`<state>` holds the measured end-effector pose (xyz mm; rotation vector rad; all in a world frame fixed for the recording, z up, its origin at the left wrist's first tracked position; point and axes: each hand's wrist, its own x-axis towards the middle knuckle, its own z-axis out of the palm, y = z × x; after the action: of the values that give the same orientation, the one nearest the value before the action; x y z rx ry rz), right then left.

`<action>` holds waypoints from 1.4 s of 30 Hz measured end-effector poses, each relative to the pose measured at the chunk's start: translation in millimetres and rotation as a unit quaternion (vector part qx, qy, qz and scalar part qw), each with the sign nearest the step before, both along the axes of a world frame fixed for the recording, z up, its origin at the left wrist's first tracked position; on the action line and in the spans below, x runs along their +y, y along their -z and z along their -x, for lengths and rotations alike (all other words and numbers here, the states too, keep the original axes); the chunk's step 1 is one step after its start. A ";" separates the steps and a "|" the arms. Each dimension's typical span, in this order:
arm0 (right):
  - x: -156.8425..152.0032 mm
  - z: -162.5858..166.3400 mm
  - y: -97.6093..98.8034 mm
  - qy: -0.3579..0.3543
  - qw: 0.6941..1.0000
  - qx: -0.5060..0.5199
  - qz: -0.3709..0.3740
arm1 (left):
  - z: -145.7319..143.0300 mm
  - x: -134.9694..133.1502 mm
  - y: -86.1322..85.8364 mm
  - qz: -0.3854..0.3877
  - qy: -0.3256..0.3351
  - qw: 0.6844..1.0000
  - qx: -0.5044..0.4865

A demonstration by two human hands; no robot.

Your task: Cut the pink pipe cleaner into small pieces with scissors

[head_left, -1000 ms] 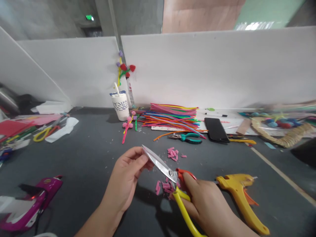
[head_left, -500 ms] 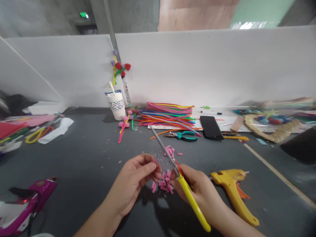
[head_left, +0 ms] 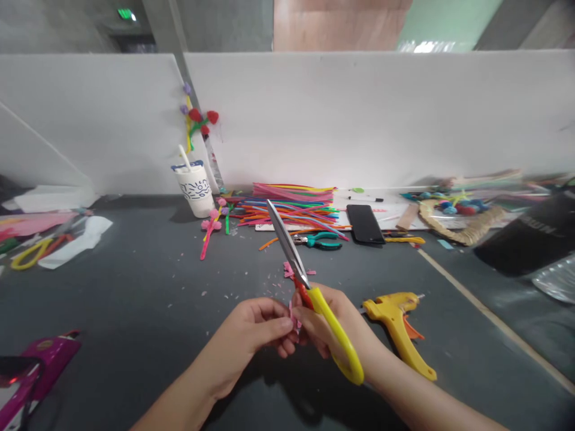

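My left hand (head_left: 256,329) is closed in a pinch on a small pink strip (head_left: 291,312). Close beside it, my right hand (head_left: 344,320) is wrapped around a pair of scissors (head_left: 335,326) with yellow and red handles. Their blades point up and away to the left, and look closed. The right fingertips meet the left ones at the pink strip, and whether they also grip it I cannot tell. Just beyond the hands lie cut pink pieces (head_left: 288,269) on the dark table; the hands hide whatever is directly beneath them.
A yellow glue gun (head_left: 398,323) lies right of my hands. Further back are teal-handled pliers (head_left: 321,240), a bundle of coloured pipe cleaners (head_left: 287,206), a phone (head_left: 365,224) and a white cup (head_left: 195,190). A purple device (head_left: 49,362) sits at the left front.
My hands have come together, with the right fingertips now at the left hand's pinch. The scissors turned more upright. The whole view shifted, so things on the table appear further left.
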<state>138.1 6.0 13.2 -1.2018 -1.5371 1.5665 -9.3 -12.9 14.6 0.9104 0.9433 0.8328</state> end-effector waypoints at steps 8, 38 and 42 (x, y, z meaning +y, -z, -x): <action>0.0 3.5 3.4 0.023 0.993 -0.073 -0.090 | -3.6 -0.4 -0.3 -0.108 -0.060 0.980 0.156; -4.9 -9.4 24.6 -0.071 0.800 -0.455 -0.384 | 27.2 9.9 -8.5 -0.143 -0.271 0.951 -0.033; -4.9 -10.4 24.5 -0.061 0.780 -0.465 -0.414 | 27.0 9.9 -9.5 -0.145 -0.268 0.952 -0.034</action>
<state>148.6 1.1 -11.2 -1.3563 -2.5468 0.0853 -36.3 -3.0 24.2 0.8764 1.0401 1.4901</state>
